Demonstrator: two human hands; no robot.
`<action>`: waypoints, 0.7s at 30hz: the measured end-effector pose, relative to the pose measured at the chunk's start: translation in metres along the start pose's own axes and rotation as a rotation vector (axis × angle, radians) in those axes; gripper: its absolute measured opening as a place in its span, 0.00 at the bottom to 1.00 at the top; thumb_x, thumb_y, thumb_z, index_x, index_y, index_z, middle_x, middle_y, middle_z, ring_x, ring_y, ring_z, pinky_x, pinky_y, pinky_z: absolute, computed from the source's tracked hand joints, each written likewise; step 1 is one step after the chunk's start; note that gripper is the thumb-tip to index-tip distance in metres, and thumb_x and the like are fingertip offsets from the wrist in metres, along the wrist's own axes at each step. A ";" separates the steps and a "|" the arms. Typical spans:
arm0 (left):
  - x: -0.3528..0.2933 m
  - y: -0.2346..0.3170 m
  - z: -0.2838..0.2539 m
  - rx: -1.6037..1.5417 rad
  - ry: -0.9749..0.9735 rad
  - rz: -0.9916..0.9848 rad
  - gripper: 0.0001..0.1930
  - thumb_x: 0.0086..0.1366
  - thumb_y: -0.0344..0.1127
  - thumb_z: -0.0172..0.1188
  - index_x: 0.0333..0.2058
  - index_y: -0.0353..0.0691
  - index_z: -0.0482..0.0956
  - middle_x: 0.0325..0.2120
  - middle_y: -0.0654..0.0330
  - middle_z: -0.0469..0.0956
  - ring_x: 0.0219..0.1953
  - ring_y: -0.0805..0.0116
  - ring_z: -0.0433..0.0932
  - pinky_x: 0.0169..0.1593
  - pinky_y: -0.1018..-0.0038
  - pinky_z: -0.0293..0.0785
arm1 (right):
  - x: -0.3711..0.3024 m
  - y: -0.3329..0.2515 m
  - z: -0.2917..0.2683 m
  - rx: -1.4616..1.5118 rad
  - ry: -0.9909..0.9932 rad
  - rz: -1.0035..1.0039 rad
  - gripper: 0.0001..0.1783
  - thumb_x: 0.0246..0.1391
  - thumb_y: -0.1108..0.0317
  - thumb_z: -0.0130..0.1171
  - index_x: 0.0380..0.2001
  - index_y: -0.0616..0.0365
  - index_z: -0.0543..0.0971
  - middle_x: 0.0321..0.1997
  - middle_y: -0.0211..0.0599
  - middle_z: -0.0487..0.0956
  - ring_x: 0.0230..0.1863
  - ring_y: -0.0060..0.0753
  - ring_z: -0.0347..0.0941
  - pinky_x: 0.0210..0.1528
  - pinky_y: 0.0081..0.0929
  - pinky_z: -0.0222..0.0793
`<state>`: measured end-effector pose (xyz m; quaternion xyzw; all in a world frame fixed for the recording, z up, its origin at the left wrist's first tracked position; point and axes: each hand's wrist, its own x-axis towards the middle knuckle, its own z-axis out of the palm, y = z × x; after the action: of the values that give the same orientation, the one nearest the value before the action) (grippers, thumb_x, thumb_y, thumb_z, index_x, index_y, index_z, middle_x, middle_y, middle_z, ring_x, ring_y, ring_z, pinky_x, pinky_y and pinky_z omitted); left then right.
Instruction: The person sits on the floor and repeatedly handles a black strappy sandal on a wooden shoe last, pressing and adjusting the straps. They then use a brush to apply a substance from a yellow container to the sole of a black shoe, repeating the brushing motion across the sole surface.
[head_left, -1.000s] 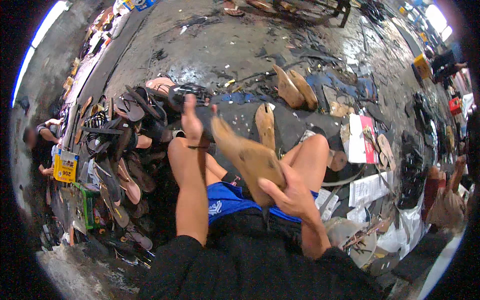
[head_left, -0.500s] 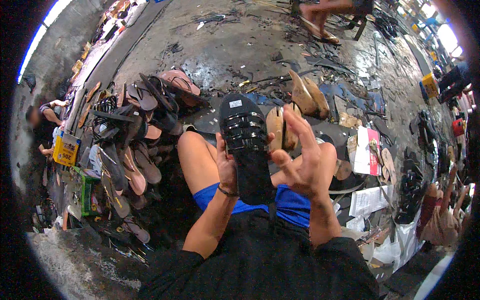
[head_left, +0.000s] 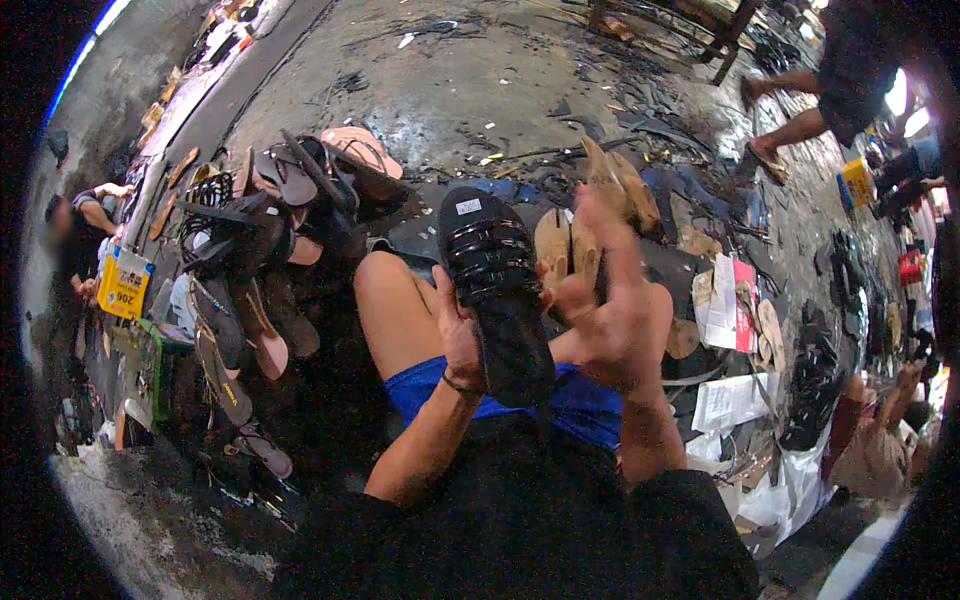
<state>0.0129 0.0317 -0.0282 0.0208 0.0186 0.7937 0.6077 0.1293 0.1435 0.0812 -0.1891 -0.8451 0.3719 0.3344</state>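
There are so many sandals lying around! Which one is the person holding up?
The black strappy sandal, gripped from the side by the left hand above the lap. All the other sandals lie on the floor or in the pile to the left.

left hand (head_left: 458, 335) grips black strapped rubber sandal (head_left: 495, 290), picture centre | right hand (head_left: 618, 315) at 3 o'clock of it, fingers (head_left: 600, 225) spread, touching its edge | heap of dark and pink sandals (head_left: 270, 215) at 9 o'clock | tan soles (head_left: 565, 245) at 1 o'clock on wet concrete floor (head_left: 450, 80) | another person's legs (head_left: 800, 105) at 2 o'clock
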 end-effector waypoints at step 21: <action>-0.004 0.037 0.031 0.052 0.117 0.186 0.39 0.64 0.62 0.52 0.63 0.36 0.65 0.65 0.41 0.63 0.61 0.42 0.69 0.58 0.42 0.71 | -0.042 0.251 0.081 -0.352 0.274 0.443 0.35 0.61 0.55 0.59 0.63 0.67 0.64 0.57 0.59 0.73 0.60 0.56 0.69 0.59 0.48 0.65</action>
<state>-0.0197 0.0184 0.0048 -0.0085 0.0726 0.8458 0.5285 0.1194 0.2429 -0.1670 -0.4719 -0.7818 0.2546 0.3183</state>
